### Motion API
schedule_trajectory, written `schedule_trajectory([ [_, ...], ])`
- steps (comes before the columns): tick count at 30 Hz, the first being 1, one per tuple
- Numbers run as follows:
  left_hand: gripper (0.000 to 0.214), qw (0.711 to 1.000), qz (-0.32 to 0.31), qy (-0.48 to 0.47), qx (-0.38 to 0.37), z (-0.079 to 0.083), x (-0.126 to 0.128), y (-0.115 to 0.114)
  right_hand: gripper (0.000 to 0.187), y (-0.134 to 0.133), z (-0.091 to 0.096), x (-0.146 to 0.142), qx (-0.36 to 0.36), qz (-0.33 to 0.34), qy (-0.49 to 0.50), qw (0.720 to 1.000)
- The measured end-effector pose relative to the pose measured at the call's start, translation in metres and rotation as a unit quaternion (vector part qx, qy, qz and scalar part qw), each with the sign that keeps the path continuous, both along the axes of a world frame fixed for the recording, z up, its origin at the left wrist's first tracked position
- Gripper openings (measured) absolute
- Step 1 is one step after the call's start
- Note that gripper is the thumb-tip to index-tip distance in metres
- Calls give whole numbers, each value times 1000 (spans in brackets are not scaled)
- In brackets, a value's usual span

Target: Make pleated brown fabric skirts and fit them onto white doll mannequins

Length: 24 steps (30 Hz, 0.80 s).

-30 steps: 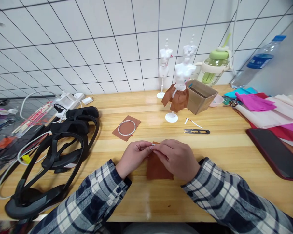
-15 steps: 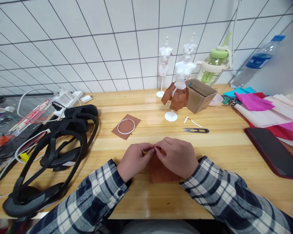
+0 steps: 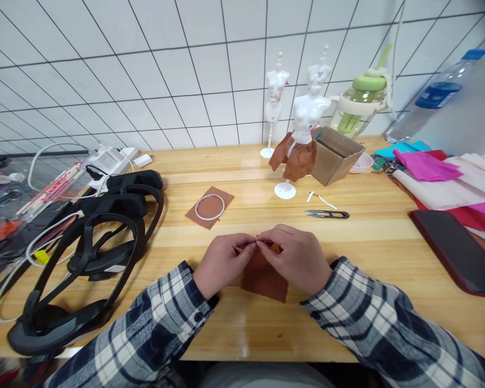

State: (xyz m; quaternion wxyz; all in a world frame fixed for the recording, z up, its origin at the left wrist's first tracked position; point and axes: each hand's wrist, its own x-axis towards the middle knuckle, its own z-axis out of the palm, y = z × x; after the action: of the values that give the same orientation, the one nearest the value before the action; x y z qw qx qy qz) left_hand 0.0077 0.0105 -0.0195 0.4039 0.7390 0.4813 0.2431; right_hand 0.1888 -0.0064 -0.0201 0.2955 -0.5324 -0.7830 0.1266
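My left hand (image 3: pixel 220 263) and my right hand (image 3: pixel 297 257) meet fingertip to fingertip over a brown piece of fabric (image 3: pixel 263 277) near the front of the wooden table (image 3: pixel 372 253). Both pinch its upper edge, where something small and pale shows between the fingers; I cannot make out what it is. The fabric hangs down between my wrists onto the table. Beyond my hands lie a second brown fabric piece (image 3: pixel 209 207) with a white ring (image 3: pixel 210 207) on it, and black thread snips (image 3: pixel 327 214).
A white mannequin in a brown skirt (image 3: pixel 301 145) and a bare one (image 3: pixel 275 102) stand at the back beside a cardboard box (image 3: pixel 334 156). Black headsets (image 3: pixel 92 253) and cables fill the left. Folded fabrics (image 3: pixel 444 180), a dark phone (image 3: pixel 456 253), a green-lidded cup (image 3: pixel 358 105) and a water bottle (image 3: pixel 432 105) sit right.
My hands have stayed pinched together at the fabric's top edge, shifting slightly toward me. The fabric has lifted and tilted a little. The view has moved slightly.
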Motion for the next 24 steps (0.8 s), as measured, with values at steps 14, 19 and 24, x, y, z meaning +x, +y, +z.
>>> schedule_trajectory([
  [14,27,999,-13,28,17,1,1,-2,7,6,-2,-5,-130,-32,125,983],
  [19,25,999,11,-34,-35,1,2,0,8,10,-6,-4,-152,-35,183,971],
  [24,32,994,33,-66,-76,1,1,2,11,8,-6,-6,-150,-35,209,966],
])
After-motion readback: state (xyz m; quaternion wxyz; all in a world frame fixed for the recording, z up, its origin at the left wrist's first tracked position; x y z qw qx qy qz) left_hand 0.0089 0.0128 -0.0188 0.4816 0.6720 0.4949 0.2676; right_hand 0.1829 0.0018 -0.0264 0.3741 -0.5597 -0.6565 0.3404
